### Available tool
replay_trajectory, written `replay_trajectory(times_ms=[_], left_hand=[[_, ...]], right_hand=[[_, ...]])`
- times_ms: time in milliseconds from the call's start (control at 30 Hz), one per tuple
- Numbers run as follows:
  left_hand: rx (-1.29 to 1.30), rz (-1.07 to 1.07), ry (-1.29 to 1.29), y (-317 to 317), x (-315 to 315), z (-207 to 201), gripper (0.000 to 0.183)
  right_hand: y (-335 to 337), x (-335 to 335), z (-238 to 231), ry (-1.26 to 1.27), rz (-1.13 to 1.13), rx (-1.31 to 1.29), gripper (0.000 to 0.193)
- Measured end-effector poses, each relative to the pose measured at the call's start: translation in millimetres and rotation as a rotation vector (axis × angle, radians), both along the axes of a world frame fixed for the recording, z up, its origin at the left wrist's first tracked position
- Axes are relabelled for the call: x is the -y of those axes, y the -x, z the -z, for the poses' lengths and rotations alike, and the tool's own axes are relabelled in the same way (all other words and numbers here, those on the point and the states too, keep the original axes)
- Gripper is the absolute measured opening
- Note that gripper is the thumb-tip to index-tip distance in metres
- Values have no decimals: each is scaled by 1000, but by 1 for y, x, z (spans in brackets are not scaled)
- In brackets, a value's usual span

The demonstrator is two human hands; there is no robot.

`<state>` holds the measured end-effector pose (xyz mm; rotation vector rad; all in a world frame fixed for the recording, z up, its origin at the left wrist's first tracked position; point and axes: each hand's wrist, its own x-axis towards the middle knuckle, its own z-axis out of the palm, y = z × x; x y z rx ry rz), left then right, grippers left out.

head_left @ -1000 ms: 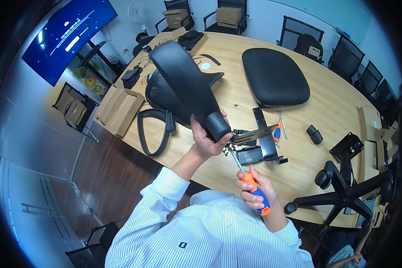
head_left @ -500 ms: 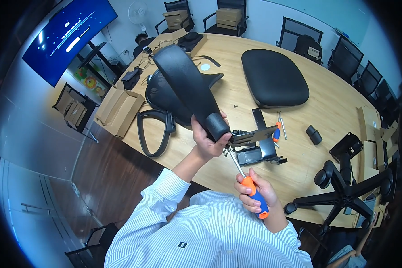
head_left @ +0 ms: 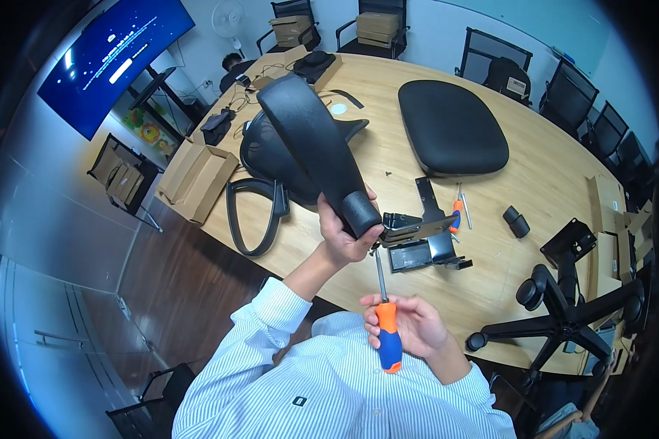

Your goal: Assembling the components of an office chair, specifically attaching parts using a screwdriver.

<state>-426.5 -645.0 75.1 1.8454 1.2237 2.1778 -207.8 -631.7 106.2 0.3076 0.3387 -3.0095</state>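
Note:
My left hand (head_left: 338, 238) is closed around the lower end of a black chair armrest (head_left: 307, 135), which is held tilted above the table. A metal bracket plate (head_left: 421, 229) juts to the right from that end. My right hand (head_left: 416, 327) grips a screwdriver (head_left: 389, 333) by its orange and blue handle. Its shaft points up, the tip meeting the underside of the armrest end beside the bracket; the screw there is too small to make out. Below the plate, a black metal seat bracket (head_left: 410, 256) lies on the table.
A black seat cushion (head_left: 454, 128), a mesh backrest (head_left: 271, 157) and a looped armrest (head_left: 234, 223) lie on the table (head_left: 359, 293). Right of the bracket are another screwdriver (head_left: 457, 212) and a black sleeve (head_left: 516, 222). A wheeled chair base (head_left: 564, 322) stands right; an open cardboard box (head_left: 198, 179) sits left.
My right hand has shifted left and turned the screwdriver from a slant to nearly upright, with the fingers loosened around the handle. The armrest in my left hand has barely moved.

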Motion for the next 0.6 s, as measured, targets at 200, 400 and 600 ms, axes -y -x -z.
replay_trajectory(times_ms=[200,400,600], left_hand=[[7,14,24,-2,3,-1,84],[39,17,22,-7,0,1,82],[157,30,-9,-13,0,4,80]], right_hand=[[-5,0,0,-407,-13,70,35],[-1,5,15,-399,57,9,22],[-6,-3,4,-520,74,171,29]])
